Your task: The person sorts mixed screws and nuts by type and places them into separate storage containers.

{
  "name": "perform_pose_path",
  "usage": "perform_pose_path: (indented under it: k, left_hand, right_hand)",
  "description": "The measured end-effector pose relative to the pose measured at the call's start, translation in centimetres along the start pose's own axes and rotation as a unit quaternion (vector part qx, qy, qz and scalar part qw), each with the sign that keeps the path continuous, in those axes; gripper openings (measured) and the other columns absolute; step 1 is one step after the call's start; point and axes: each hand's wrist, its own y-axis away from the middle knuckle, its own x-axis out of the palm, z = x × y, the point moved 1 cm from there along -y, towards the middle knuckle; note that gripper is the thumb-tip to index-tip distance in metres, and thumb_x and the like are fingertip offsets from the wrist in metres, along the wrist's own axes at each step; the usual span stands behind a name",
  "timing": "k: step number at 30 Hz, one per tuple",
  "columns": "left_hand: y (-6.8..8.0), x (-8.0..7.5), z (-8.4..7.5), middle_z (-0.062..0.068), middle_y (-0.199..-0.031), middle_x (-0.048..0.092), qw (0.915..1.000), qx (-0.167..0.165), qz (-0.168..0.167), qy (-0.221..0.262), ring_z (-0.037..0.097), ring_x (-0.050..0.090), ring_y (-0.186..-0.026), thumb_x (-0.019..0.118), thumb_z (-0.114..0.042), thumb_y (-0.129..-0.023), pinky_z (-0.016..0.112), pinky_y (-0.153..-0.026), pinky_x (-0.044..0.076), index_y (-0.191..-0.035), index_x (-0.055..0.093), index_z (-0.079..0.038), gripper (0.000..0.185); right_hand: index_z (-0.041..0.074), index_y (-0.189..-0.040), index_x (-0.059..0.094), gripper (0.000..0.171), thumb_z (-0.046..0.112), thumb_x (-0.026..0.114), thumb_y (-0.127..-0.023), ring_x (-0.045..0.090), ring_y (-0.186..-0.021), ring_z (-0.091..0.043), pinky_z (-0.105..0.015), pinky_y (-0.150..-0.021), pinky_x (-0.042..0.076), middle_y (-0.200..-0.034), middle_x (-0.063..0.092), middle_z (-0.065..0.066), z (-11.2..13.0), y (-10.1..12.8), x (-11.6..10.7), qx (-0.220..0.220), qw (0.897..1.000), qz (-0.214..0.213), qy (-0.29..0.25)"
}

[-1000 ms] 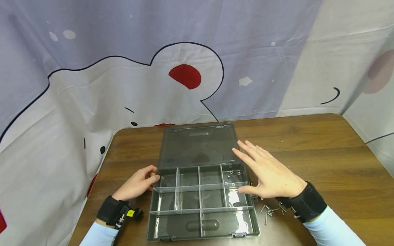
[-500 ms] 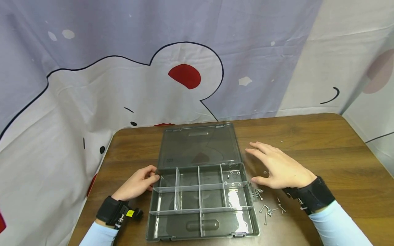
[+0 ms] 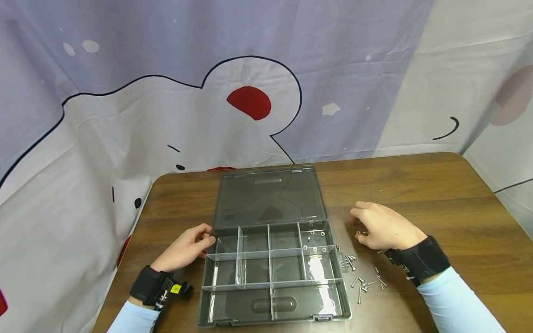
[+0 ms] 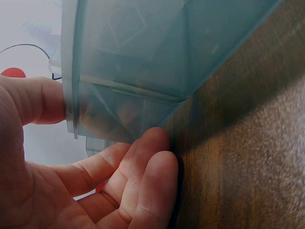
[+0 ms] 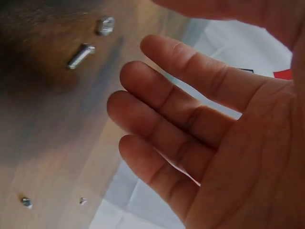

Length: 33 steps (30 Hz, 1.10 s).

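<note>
A grey see-through organiser box point(image 3: 344, 296) lies open on the wooden table, its lid point(image 3: 268, 196) folded back flat. My left hand point(image 3: 187, 247) grips the box's left wall, thumb on the rim and fingers against the outside point(image 4: 143, 176). My right hand point(image 3: 381, 226) hovers just right of the box, fingers loosely curved and holding nothing point(image 5: 190, 124). Beneath it lie a small screw point(image 5: 81, 55) and a nut point(image 5: 105, 25). Several small nuts point(image 3: 316, 238) sit in the box's far right compartment.
Several loose screws point(image 3: 360, 280) are scattered on the table point(image 3: 449, 203) by the box's right side. A printed cloth point(image 3: 250, 92) hangs behind the table. The table's left edge runs close to my left wrist.
My right hand has moved from above the box's right compartments out to the right over the table, its fingers curling in. The left hand has stayed on the box.
</note>
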Motion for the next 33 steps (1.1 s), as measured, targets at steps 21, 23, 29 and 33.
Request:
perform_pose_path:
  k: [21,23,29,33]
  left_hand:
    - [-0.1,0.1,0.1,0.006,-0.092,0.052,1.0000,0.005,-0.004,-0.003,0.020,0.066,-0.079,0.057,-0.024,-0.105,0.030,-0.074,0.059,-0.125,0.056,-0.001,0.030]
    - [-0.1,0.1,0.1,0.006,-0.091,0.051,1.0000,0.005,-0.003,-0.003,0.020,0.066,-0.079,0.057,-0.024,-0.105,0.030,-0.074,0.059,-0.124,0.056,-0.002,0.029]
    - [0.0,0.1,0.1,0.006,-0.091,0.050,1.0000,0.008,-0.001,-0.001,0.020,0.065,-0.080,0.057,-0.023,-0.106,0.030,-0.074,0.059,-0.121,0.056,-0.002,0.026]
    - [0.0,0.1,0.1,0.006,-0.091,0.050,1.0000,0.007,-0.002,-0.002,0.020,0.065,-0.081,0.056,-0.023,-0.106,0.030,-0.074,0.059,-0.123,0.056,-0.002,0.027]
  right_hand:
    - [0.020,-0.064,0.053,0.028,-0.003,0.069,-0.062,0.044,-0.060,-0.007,-0.025,-0.055,0.039,-0.064,0.049,0.011,-0.4,-0.6,1.8,-0.007,1.000,-0.020,-0.016]
    - [0.021,-0.063,0.052,0.029,-0.003,0.069,-0.061,0.043,-0.059,-0.007,-0.025,-0.054,0.037,-0.063,0.047,0.012,-0.4,-0.7,1.9,-0.003,1.000,-0.021,-0.018]
    - [0.022,-0.064,0.051,0.028,0.000,0.068,-0.062,0.042,-0.059,-0.006,-0.024,-0.056,0.037,-0.062,0.045,0.012,-0.3,-1.0,1.7,0.005,0.999,-0.040,-0.026]
    - [0.022,-0.069,0.052,0.028,0.002,0.070,-0.063,0.043,-0.060,-0.002,-0.022,-0.056,0.038,-0.067,0.047,0.011,0.2,-1.2,1.0,-0.012,0.995,-0.090,-0.039]
